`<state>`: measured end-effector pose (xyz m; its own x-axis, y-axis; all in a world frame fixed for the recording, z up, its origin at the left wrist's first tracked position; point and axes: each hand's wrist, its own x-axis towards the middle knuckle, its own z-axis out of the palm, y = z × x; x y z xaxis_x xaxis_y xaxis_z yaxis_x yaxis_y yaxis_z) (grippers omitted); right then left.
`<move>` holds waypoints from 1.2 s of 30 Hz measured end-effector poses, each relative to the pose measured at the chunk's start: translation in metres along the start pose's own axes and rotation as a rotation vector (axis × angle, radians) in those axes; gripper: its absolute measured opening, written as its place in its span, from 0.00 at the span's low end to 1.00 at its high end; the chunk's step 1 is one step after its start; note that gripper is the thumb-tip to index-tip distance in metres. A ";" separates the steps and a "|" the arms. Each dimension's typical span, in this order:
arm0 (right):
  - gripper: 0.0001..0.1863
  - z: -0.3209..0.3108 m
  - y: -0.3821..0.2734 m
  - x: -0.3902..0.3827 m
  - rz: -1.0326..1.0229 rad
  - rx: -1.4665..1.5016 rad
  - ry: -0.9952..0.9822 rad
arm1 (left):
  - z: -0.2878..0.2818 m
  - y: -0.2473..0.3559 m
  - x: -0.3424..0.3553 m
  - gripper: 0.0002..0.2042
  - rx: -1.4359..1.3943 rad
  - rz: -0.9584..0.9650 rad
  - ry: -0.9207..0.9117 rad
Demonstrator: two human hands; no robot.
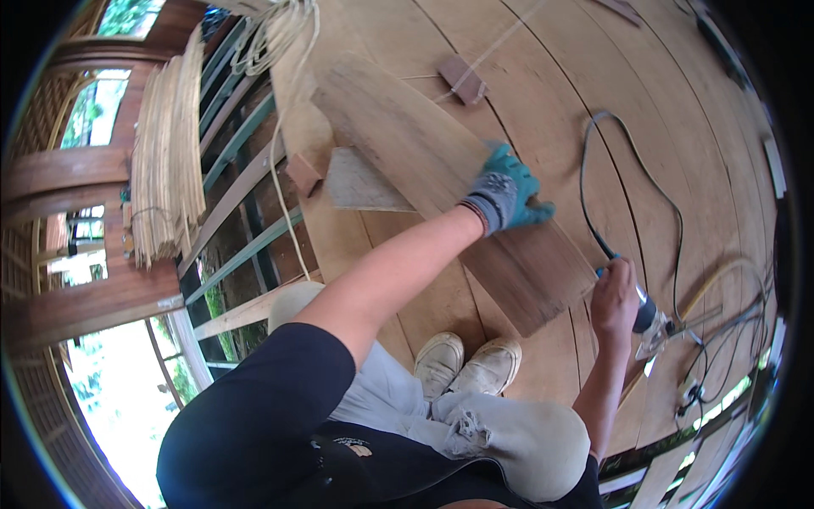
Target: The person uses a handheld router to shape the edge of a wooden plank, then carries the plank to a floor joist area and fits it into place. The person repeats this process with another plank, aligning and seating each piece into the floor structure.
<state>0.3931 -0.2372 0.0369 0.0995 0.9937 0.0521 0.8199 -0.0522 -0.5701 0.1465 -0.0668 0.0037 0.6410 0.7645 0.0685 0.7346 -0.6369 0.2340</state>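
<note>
My left hand point(510, 191), in a teal and grey glove, grips the edge of a long brown wooden board point(530, 284) lying diagonally over the floor planks. My bare right hand point(615, 297) is wrapped round a power tool point(649, 324), apparently a jigsaw, with a metal base, beside the board's near right corner. A black cord point(629, 131) runs from the tool and loops over the planks. A pale grey offcut point(365, 182) lies partly under the board. My shoes point(483, 369) are just below the board.
Bundled wooden strips point(165, 157) stand at the left beside open joists point(237, 204) with gaps between them. A coiled pale rope point(263, 47) lies at the top. Small wood blocks point(462, 78) sit on the planks point(543, 93). More cables and a plug point(691, 392) are at the right.
</note>
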 end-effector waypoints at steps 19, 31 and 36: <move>0.18 0.077 -0.042 -0.094 0.678 0.865 0.095 | -0.032 0.002 0.039 0.38 0.105 -0.010 -0.412; 0.15 0.090 -0.033 -0.024 0.705 1.382 -0.113 | -0.066 -0.064 0.002 0.31 0.155 -0.309 -0.249; 0.15 0.090 -0.027 -0.009 0.762 1.259 -0.200 | -0.060 -0.088 -0.010 0.21 0.159 -0.150 0.108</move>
<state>0.3195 -0.2360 -0.0220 0.1079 0.7695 -0.6294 -0.4178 -0.5394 -0.7311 0.0620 -0.0130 0.0407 0.5010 0.8524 0.1499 0.8510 -0.5167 0.0938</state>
